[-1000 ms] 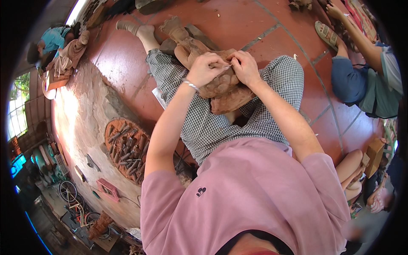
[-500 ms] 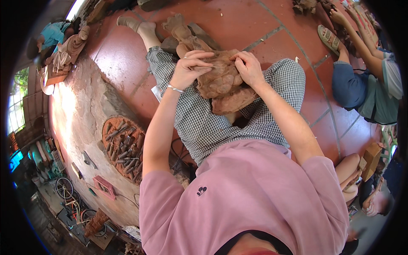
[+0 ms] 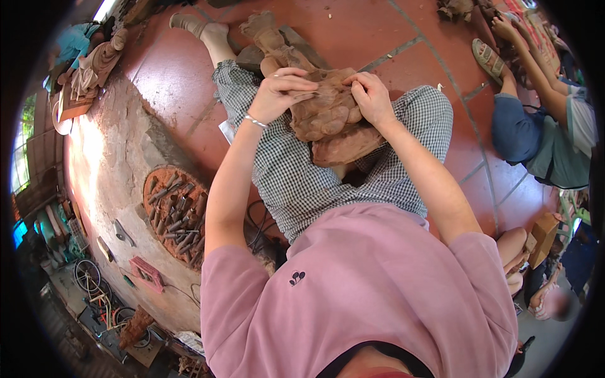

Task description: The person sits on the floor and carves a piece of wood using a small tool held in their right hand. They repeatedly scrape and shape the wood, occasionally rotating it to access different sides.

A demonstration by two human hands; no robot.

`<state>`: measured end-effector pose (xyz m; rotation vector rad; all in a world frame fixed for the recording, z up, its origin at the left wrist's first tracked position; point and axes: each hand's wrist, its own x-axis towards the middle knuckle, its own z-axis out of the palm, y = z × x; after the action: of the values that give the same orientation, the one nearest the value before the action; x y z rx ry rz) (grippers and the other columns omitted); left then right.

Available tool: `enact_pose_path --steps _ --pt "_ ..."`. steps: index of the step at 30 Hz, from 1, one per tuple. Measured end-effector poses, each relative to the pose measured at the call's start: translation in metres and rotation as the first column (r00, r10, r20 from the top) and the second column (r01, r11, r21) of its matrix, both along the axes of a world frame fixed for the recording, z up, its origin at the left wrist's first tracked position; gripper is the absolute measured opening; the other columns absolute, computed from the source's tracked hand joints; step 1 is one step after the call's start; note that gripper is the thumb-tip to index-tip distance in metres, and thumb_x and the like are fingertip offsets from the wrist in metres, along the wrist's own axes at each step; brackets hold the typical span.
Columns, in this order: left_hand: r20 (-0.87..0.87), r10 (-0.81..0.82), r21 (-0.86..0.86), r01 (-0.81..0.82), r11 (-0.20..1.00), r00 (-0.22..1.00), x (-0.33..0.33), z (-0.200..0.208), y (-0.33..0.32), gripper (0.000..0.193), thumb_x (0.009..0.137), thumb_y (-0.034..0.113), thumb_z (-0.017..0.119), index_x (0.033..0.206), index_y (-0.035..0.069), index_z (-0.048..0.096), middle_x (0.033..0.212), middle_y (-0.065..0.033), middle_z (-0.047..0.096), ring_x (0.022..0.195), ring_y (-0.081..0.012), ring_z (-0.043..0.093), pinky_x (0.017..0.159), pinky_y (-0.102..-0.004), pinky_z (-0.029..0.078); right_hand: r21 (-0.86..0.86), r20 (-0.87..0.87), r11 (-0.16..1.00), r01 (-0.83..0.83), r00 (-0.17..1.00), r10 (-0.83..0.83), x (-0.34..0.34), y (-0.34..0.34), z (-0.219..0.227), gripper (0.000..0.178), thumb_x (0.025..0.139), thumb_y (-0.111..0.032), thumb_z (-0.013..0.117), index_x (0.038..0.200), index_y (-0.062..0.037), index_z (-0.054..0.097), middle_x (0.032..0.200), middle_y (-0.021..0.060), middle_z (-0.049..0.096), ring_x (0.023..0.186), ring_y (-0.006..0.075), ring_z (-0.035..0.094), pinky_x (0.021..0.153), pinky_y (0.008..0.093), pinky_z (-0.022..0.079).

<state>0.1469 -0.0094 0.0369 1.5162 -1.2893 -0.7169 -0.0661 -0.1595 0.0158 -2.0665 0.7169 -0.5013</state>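
A brown wood carving point(image 3: 324, 115) with rounded, lumpy relief rests across my lap between my checked trouser legs. My left hand point(image 3: 282, 94), with a silver bracelet at its wrist, lies at the carving's upper left. Its fingers are stretched out and a little apart. At the upper right edge, my right hand point(image 3: 373, 99) is closed, its fingertips pinched against the wood. Whatever is between them is too small to make out. A longer carved piece point(image 3: 268, 38) reaches away over the floor beyond the carving.
On the worn slab to my left sit a round tray of chisels point(image 3: 170, 227), a pink rectangular block point(image 3: 146, 273) and a small dark tool point(image 3: 123, 232). A draped figure carving point(image 3: 97, 69) stands far left. Another person's sandalled foot point(image 3: 490, 62) rests on the red tiles at right.
The view has shifted slightly, moving the tray and slab left in the picture. Both hands remain at the carving, with only slight finger movement.
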Motion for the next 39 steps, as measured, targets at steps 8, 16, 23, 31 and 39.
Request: enact_pose_path --steps 8,16,23,31,39 --pt "0.001 0.020 -0.061 -0.019 0.998 1.000 0.001 -0.021 0.002 0.022 0.074 0.005 0.079 0.093 0.015 0.080 0.097 0.0053 0.076 0.109 -0.0160 0.057 0.100 -0.0345 0.042 0.034 -0.040 0.999 0.023 0.999 -0.022 0.001 0.000 0.005 0.026 0.090 -0.019 0.049 0.097 -0.0036 0.068 0.098 0.0121 0.066 0.098 0.0288 0.059 0.090 0.0392 0.046" --pt "0.353 0.125 -0.092 -0.099 0.991 0.927 -0.024 0.013 -0.012 0.013 0.073 0.015 0.083 0.084 0.013 0.077 0.087 0.0009 0.074 0.099 -0.0167 0.063 0.094 -0.0350 0.043 0.012 -0.008 0.999 0.052 0.999 -0.052 0.002 0.002 0.004 0.026 0.090 -0.020 0.049 0.093 -0.0049 0.069 0.094 0.0122 0.066 0.095 0.0307 0.059 0.087 0.0405 0.047" --pt "0.515 0.248 0.001 -0.290 0.957 0.821 -0.076 0.012 -0.025 0.010 0.073 0.020 0.076 0.080 0.014 0.073 0.081 -0.0008 0.069 0.089 -0.0214 0.063 0.092 -0.0403 0.040 -0.095 0.014 0.995 0.038 0.999 -0.037 0.004 0.009 0.001 0.023 0.090 -0.020 0.051 0.093 -0.0064 0.069 0.093 0.0130 0.066 0.094 0.0333 0.060 0.086 0.0430 0.048" --pt "0.215 0.005 0.288 -0.068 0.955 0.977 -0.039 0.047 -0.023 0.018 0.078 0.020 0.080 0.087 0.004 0.075 0.088 -0.0055 0.070 0.079 -0.0182 0.066 0.073 -0.0303 0.053 -0.075 0.055 0.996 0.044 0.998 -0.040 0.002 0.012 0.001 0.022 0.089 -0.020 0.052 0.090 -0.0057 0.069 0.091 0.0128 0.066 0.092 0.0335 0.060 0.084 0.0429 0.048" --pt "0.072 0.085 0.140 -0.095 0.986 0.994 0.000 0.028 0.010 0.018 0.077 0.020 0.082 0.088 0.007 0.077 0.088 -0.0024 0.071 0.083 -0.0110 0.060 0.072 -0.0263 0.049 -0.032 0.064 0.998 0.061 0.996 -0.059 0.002 0.006 0.003 0.021 0.088 -0.018 0.053 0.089 -0.0061 0.070 0.087 0.0113 0.066 0.090 0.0318 0.060 0.082 0.0415 0.048"
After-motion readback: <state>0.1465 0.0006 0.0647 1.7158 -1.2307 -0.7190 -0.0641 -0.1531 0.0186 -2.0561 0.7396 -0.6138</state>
